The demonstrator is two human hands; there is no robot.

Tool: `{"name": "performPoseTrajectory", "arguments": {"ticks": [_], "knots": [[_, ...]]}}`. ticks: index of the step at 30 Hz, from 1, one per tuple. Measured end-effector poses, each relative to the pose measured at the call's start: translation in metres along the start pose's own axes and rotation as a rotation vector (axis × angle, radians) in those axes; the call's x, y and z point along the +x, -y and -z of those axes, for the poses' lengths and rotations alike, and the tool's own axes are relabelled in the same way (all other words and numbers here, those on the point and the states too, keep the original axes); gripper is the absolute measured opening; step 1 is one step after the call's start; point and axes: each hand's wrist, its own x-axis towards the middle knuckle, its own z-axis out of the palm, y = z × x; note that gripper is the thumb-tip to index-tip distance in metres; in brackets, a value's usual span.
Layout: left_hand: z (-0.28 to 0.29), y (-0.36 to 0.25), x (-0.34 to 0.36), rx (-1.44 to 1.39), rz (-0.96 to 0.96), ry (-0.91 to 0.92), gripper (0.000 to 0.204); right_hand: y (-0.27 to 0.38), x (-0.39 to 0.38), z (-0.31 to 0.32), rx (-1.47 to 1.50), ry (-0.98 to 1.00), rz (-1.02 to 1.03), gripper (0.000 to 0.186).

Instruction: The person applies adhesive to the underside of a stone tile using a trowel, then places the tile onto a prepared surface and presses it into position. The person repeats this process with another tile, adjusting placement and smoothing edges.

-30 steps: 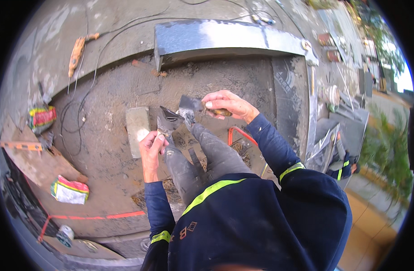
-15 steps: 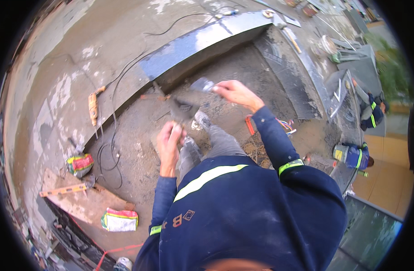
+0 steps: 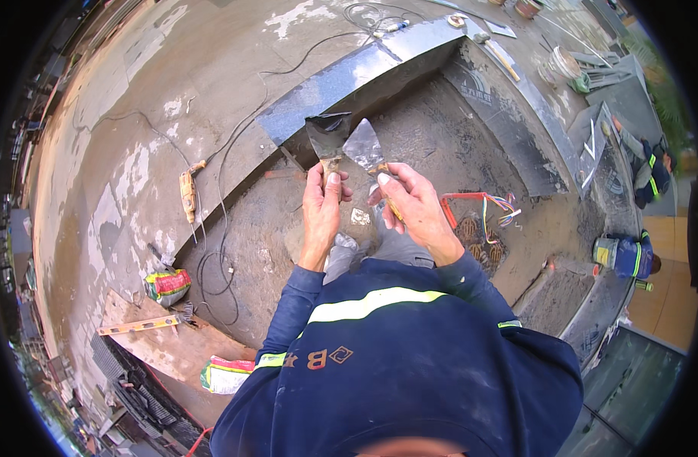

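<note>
My left hand (image 3: 321,209) is closed round the handle of a dark, wide-bladed scraper (image 3: 326,137), its blade pointing away from me. In my right hand (image 3: 419,207) is a putty knife (image 3: 362,145) with a tapering blade smeared grey. Both tools are held up in front of my body, the blades side by side with a narrow gap between them. The fingers of each hand wrap the handles, which hides part of them. Below lie the gritty floor of a sunken bed and my grey trouser legs.
Polished stone slabs (image 3: 307,95) edge the bed. An orange power tool (image 3: 187,194) and its cable lie to the left, near a spirit level (image 3: 139,326) on a board. Coloured wires (image 3: 497,204) stick up at right. A hammer (image 3: 503,61) rests on the far ledge; two people work at far right.
My right hand has moved nearer with its putty knife, bringing it beside the scraper. My left hand has moved slightly right and upright. The view has shifted a little.
</note>
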Motion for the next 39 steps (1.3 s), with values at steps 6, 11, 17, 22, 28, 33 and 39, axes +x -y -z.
{"name": "performPoseTrajectory", "arguments": {"ticks": [6, 11, 17, 22, 28, 33, 39], "knots": [[-0.032, 0.005, 0.022, 0.202, 0.047, 0.065, 0.034, -0.001, 0.021, 0.016, 0.018, -0.118, -0.030, 0.028], [-0.074, 0.018, 0.055, 0.502, -0.013, 0.153, 0.032, 0.017, 0.051, 0.053, 0.065, -0.171, -0.002, 0.028], [-0.152, 0.079, 0.103, 0.646, 0.166, 0.252, 0.034, 0.044, 0.101, 0.148, 0.248, -0.211, 0.117, 0.039], [-0.161, 0.121, 0.162, 0.833, 0.350, 0.239, 0.042, 0.023, 0.169, 0.258, 0.415, -0.413, 0.093, 0.044], [-0.161, 0.196, 0.221, 1.101, 0.439, 0.202, 0.049, -0.026, 0.253, 0.344, 0.445, -0.455, -0.034, 0.040], [-0.192, 0.278, 0.284, 1.377, 0.306, 0.548, 0.050, -0.064, 0.333, 0.378, 0.560, -0.469, -0.020, 0.037], [-0.197, 0.416, 0.335, 1.637, 0.295, 1.137, 0.036, -0.194, 0.468, 0.385, 0.759, -0.536, -0.049, 0.043]]}}
